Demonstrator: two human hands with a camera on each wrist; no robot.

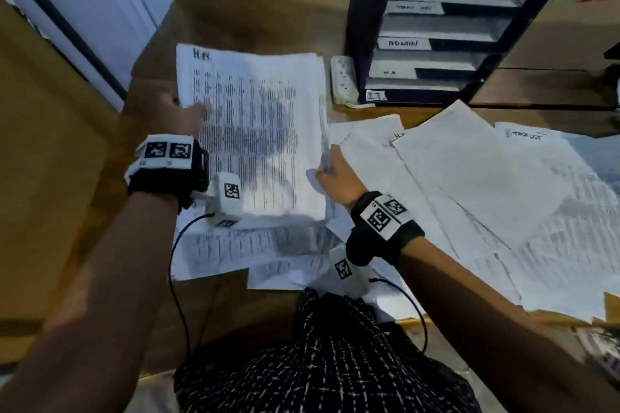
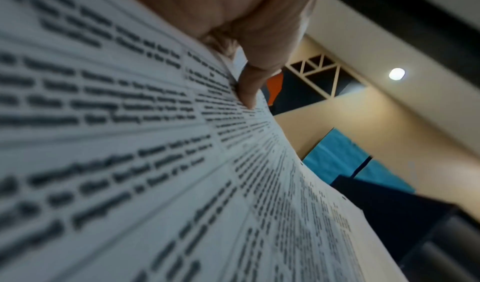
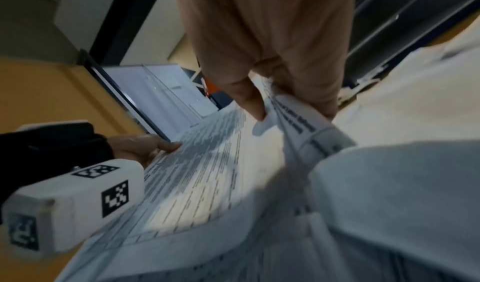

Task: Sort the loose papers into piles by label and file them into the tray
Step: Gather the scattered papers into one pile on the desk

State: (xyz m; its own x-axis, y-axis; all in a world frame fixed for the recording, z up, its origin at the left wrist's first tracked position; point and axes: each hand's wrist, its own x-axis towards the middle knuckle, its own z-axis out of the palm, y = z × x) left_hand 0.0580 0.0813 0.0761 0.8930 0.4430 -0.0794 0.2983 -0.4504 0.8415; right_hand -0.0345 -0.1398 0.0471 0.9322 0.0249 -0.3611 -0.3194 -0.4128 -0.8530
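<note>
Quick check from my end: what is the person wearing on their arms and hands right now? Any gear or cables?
Both forearms are bare, with no sleeves. The left hand and right hand are gloveless. Each wrist carries a black strap topped by a white plate with two black square fiducial markers. A white camera block, also tagged, hangs beneath each wrist, and a thin black cable trails back from it.
</note>
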